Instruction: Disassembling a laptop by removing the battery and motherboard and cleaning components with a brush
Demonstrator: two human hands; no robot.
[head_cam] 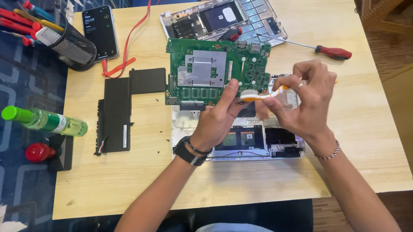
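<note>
While the left hand (217,116) props the green board (215,72) by its near edge, fingers closed on it and thumb laid up against its face, the right hand (304,94) pinches an orange-and-white brush (259,95) whose head meets the board's near right corner. The board lies tilted over the open laptop base (237,140), its far edge toward the second casing (221,18) at the back of the worktop (220,178). I judge this to be cleaning work at the board's edge, though the brush head is partly hidden by fingers and its bristles are hard to make out. Done well, the strokes should be short and light, running away from the connectors rather than across them, with the left hand gripping only the board's rim. A black battery (119,112) lies left of the board, and a red-handled screwdriver (308,47) lies to its right, both well out of the stroke.
</note>
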